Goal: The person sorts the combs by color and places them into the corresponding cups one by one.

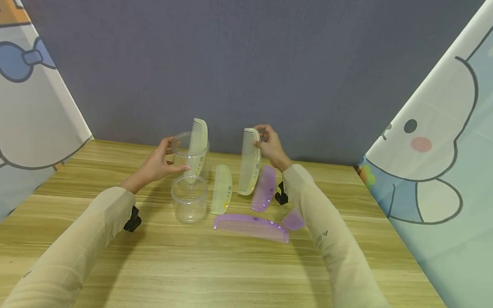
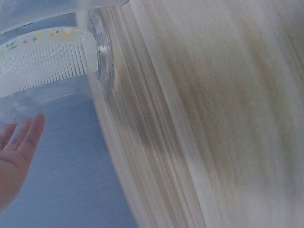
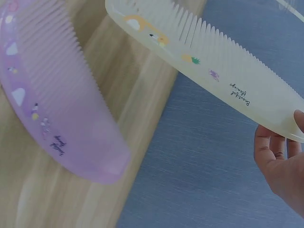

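Observation:
My left hand (image 1: 158, 163) holds the side of a clear plastic jar (image 1: 179, 158), its thumb across the front. A pale green comb (image 1: 198, 136) stands upright inside that jar; the left wrist view shows its lower end through the wall. With thumb and fingertips, my right hand (image 1: 273, 148) pinches the upper end of another pale green comb (image 1: 250, 161), held upright with its teeth facing left. In the right wrist view this comb (image 3: 223, 80) bears a printed fox-like figure and lettering. A purple comb (image 1: 264, 189) lies just beside it on the table.
A second clear jar (image 1: 189, 204) stands nearer me. A third pale green comb (image 1: 222, 189), a long purple comb (image 1: 251, 227) and a purple piece (image 1: 293, 219), partly covered by the right sleeve, lie on the wooden table (image 1: 208, 276). A grey panel (image 1: 242, 66) rises behind.

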{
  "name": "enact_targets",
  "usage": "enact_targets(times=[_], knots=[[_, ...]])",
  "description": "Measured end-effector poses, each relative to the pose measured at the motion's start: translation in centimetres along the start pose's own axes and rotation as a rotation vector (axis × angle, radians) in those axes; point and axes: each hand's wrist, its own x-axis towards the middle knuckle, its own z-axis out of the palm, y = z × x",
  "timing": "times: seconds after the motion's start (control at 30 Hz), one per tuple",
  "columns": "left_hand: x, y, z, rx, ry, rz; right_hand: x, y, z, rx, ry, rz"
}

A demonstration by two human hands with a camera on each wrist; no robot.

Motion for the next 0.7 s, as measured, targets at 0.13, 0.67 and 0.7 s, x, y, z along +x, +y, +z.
enact_targets(times=[0.13, 0.67, 0.7], knots=[[0.0, 0.0, -0.1, 0.005, -0.003, 0.004, 0.1, -0.9, -0.1, -0.028, 0.009, -0.022], [0.1, -0.1, 0.0, 0.005, -0.010, 0.000, 1.1, -4.9, 0.1, -0.010, 0.068, -0.078], [0.1, -0.1, 0.0, 0.005, -0.009, 0.001, 1.1, -5.2, 0.1, -0.001, 0.072, -0.085]])
